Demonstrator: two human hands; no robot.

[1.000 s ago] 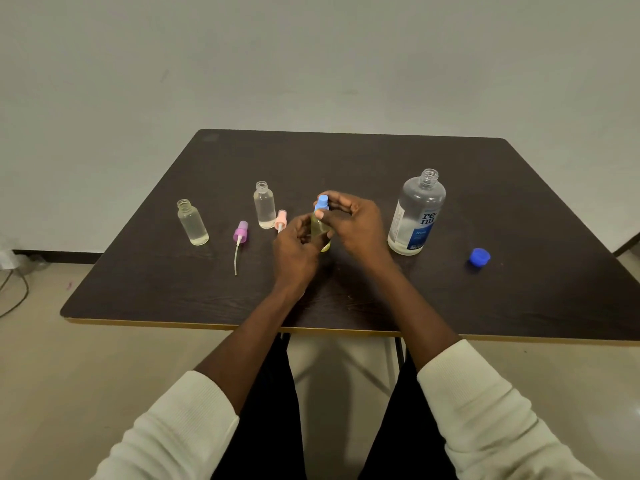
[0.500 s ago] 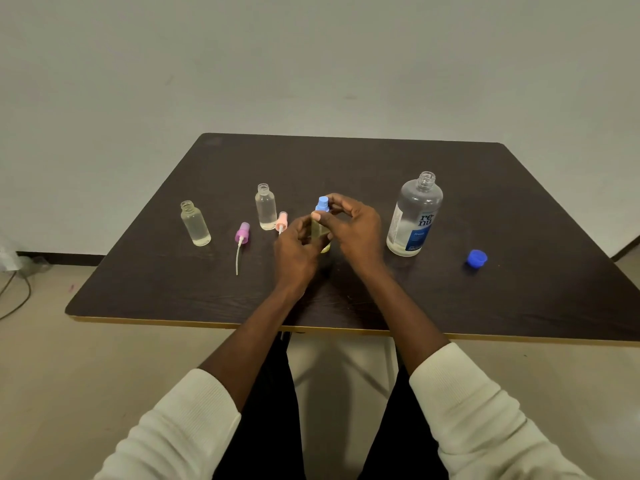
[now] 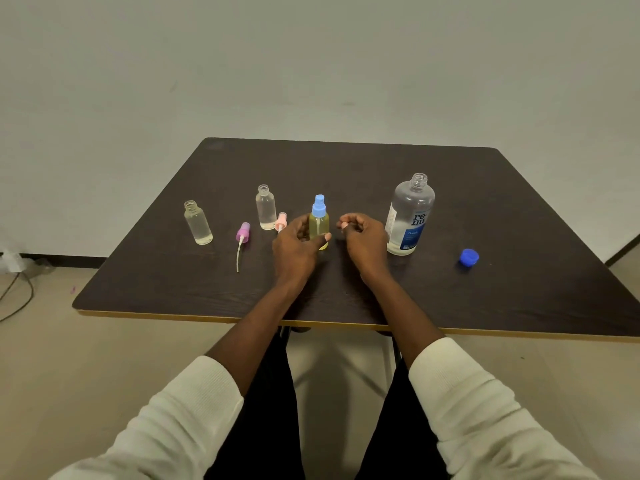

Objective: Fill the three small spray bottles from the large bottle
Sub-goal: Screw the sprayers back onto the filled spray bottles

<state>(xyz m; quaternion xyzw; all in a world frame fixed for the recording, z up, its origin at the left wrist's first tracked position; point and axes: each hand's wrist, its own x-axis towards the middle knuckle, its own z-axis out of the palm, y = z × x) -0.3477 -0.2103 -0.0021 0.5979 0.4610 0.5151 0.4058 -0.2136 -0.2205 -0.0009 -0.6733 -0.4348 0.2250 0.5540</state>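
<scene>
A small yellowish spray bottle (image 3: pixel 319 227) with a blue spray top stands upright at the table's middle. My left hand (image 3: pixel 295 247) holds its body between thumb and fingers. My right hand (image 3: pixel 362 239) hovers just right of it, fingers loosely curled, holding nothing. Two more small clear bottles stand uncapped: one at the left (image 3: pixel 198 223), one behind my left hand (image 3: pixel 265 207). A purple spray top (image 3: pixel 242 233) with its tube and a pink spray top (image 3: pixel 281 221) lie near them. The large clear bottle (image 3: pixel 408 216) with a blue label stands open at the right.
The large bottle's blue cap (image 3: pixel 469 257) lies on the dark table (image 3: pixel 519 220) to the right. The table's front edge runs just past my wrists. A cable lies on the floor at far left.
My right hand has let go of the blue spray top and drawn away to the right. My left hand still holds the bottle, which now stands fully visible.
</scene>
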